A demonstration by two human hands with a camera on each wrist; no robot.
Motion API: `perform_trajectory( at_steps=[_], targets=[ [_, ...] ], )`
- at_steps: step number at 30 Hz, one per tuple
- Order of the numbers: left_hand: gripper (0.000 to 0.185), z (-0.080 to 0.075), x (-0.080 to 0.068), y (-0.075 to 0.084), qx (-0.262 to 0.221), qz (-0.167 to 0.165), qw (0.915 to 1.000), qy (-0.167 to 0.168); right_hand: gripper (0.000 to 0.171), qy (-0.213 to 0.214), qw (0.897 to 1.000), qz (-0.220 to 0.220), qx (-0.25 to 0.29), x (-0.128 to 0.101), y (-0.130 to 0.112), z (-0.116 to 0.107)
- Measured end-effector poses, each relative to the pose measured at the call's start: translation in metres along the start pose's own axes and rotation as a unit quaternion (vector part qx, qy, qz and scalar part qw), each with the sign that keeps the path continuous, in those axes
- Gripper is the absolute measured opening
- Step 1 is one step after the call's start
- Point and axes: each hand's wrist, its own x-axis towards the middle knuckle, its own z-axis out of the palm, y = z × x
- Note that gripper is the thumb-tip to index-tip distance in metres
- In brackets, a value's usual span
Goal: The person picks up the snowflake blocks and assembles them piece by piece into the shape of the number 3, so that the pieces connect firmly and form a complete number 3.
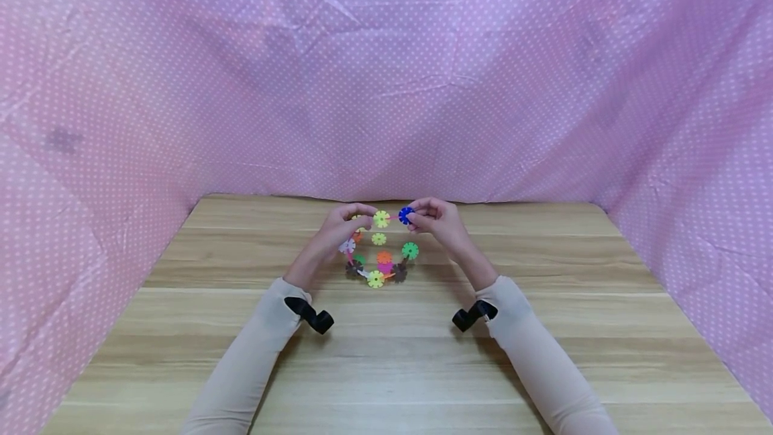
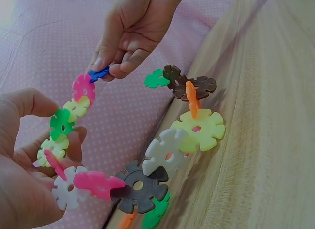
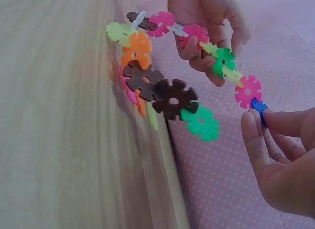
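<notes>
Notched plastic flower discs are linked into a curved chain (image 2: 139, 185) of several colours, raised above the table. My left hand (image 1: 339, 228) holds one side of it, its fingers around the green disc (image 2: 62, 123) and a pale yellow disc beside that. At one end, my right hand (image 1: 445, 225) pinches a blue disc (image 3: 259, 106) between thumb and fingers. A pink disc (image 3: 248, 91) joins the blue one to the rest. The other end, a green disc (image 3: 201, 124) joined to a brown disc (image 3: 175, 100), hangs free, apart from the blue disc.
Loose discs lie on the wooden table (image 1: 386, 368) below the chain, among them a yellow disc (image 1: 378, 239) and an orange disc (image 1: 384, 257). A pink dotted cloth (image 1: 386, 86) hangs behind the far table edge and along both sides.
</notes>
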Motion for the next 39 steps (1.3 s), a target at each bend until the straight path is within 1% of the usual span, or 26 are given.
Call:
perform_trajectory(
  at_steps=[3, 5, 8, 13, 16, 19, 22, 30, 33, 39],
  targets=[
    [0.035, 0.001, -0.002, 0.002, 0.018, -0.01, 0.9998, -0.005, 0.026, -0.001, 1.0, -0.002, -0.004, -0.001, -0.001, 0.001],
    [0.037, 0.001, -0.003, 0.003, 0.026, -0.016, 0.9994, -0.016, 0.026, -0.001, 1.0, -0.005, -0.002, -0.001, -0.001, 0.001],
    [0.038, 0.002, -0.004, 0.006, 0.024, -0.022, 0.9988, -0.036, 0.026, -0.001, 1.0, -0.011, 0.001, -0.001, -0.001, 0.001],
    [0.039, 0.002, -0.004, 0.008, 0.029, -0.012, 0.9965, -0.077, 0.026, -0.002, 1.0, -0.019, 0.004, -0.001, 0.0, 0.0],
    [0.043, 0.002, -0.005, 0.008, 0.034, -0.008, 0.9954, -0.089, 0.026, -0.004, 1.0, -0.021, 0.007, -0.001, -0.001, 0.0],
    [0.044, 0.002, -0.004, 0.007, 0.028, -0.009, 0.9956, -0.089, 0.027, -0.005, 1.0, -0.021, 0.013, -0.002, -0.002, 0.002],
    [0.041, 0.002, -0.004, 0.007, 0.016, -0.016, 0.9962, -0.084, 0.026, -0.006, 1.0, -0.023, 0.017, -0.002, -0.002, 0.003],
    [0.031, 0.002, -0.005, 0.01, -0.006, -0.057, 0.9963, -0.065, 0.025, -0.012, 0.999, -0.034, 0.02, -0.003, -0.001, 0.003],
    [0.033, 0.003, -0.006, 0.012, -0.002, -0.065, 0.9959, -0.062, 0.024, -0.012, 0.999, -0.039, 0.022, -0.003, -0.001, 0.004],
    [0.046, 0.007, -0.009, 0.014, 0.006, -0.056, 0.9964, -0.064, 0.023, -0.01, 0.998, -0.059, 0.016, -0.004, -0.001, 0.006]
  ],
)
